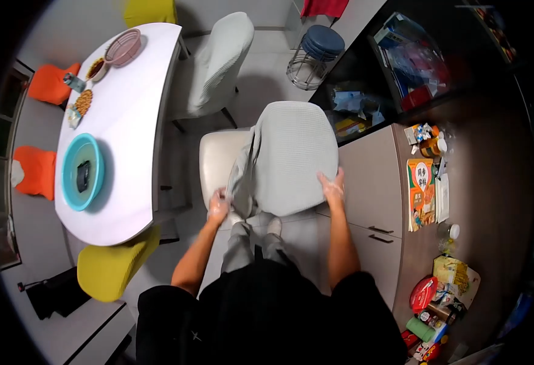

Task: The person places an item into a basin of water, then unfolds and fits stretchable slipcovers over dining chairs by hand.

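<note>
A light grey ribbed chair cover (297,155) lies over the backrest of a chair in front of me. Loose folds of it hang along the left side, above the bare cream seat (218,161). My left hand (218,207) is closed on the lower left edge of these folds, its fingertips partly hidden. At the lower right edge of the backrest is my right hand (333,187), with the thumb on the front of the cover and the fingers around its outer side. The backrest under the cover is hidden.
On the left, a white table (127,115) bears a turquoise basin (101,161) with a dark item in water, and a pink basket (124,47). Another grey-covered chair (227,61) stands ahead. Cabinets (364,182) stand close on my right, and stacked stools (323,44) stand farther back.
</note>
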Motion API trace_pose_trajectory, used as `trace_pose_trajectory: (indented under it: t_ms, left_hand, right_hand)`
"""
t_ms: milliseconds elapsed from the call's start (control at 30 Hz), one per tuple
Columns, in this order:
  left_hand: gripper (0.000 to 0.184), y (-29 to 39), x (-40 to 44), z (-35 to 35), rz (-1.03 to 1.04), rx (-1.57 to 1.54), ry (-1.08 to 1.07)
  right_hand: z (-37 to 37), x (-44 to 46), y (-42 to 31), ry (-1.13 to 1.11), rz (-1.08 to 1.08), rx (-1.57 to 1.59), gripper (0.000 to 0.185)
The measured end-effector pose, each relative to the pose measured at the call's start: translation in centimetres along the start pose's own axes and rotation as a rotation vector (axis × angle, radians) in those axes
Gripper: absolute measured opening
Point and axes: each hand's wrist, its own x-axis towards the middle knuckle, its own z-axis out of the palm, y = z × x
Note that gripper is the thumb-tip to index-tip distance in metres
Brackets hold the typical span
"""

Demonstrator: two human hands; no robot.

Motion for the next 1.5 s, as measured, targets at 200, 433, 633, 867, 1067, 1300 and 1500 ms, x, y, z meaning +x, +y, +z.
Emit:
trace_pose_trajectory:
  t_ms: [200, 433, 633, 867, 1067, 1300, 1500]
  left_hand:
    - [0.028, 14.2, -1.0, -5.0, 0.099, -0.329, 0.084]
    - [0.025, 13.6, -9.9, 2.3, 0.047, -0.432, -0.212]
    - [0.029, 13.4, -13.5, 9.5, -0.024, -0.434, -0.446]
    - [0.084, 18.0, -14.4, 9.9, 0.290, -0.119, -0.285]
    - [0.091, 31.0, -17.4, 7.6, 0.608, -0.057, -0.153]
    - [0.040, 38.0, -19.7, -1.8, 0.544, 0.138, 0.243]
    - [0.040, 31.3, -18.7, -5.9, 0.334, -1.007, 0.256]
  right_hand:
    - [-4.6, 0.1, -4.3, -0.116, -0.018, -0.405, 0.055]
    - [-5.9, 2.1, -1.9, -0.176, -0.162, -0.453, 0.055]
    - [-5.6, 3.9, -0.8, -0.223, -0.194, -0.330, 0.049]
    - [-7.9, 4.7, -3.4, -0.183, -0.472, 0.569, 0.036]
    - [-21.6, -14.1, -13.9, -1.250, -0.996, 1.288, 0.029]
    - [-21.5, -14.4, -15.5, -0.484, -1.273, 0.614, 0.039]
    - [-13.4, -10.6, -14.8, -0.285, -1.195, 0.252, 0.132]
